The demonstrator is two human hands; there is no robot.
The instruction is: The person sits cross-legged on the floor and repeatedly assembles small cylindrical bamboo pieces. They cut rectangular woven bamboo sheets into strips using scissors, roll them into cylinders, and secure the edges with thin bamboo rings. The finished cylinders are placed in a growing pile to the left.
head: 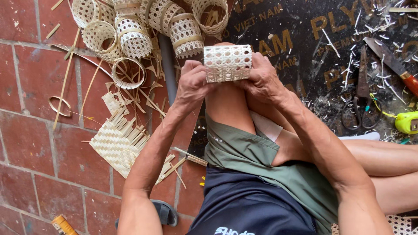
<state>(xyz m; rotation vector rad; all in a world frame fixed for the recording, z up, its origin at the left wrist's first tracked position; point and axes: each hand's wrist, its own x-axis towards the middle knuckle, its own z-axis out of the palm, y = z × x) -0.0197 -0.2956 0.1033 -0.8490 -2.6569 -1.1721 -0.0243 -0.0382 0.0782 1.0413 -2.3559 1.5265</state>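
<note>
The small woven cylinder lies sideways on the raised knee, its long axis running left to right, and the left hand and right hand clasp its two ends (both equally near).

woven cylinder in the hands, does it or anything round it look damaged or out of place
The woven cylinder, held by the left hand and right hand, looks whole and evenly latticed. What stands out is the litter: pale shavings strewn over the dark board around the scissors.
</note>
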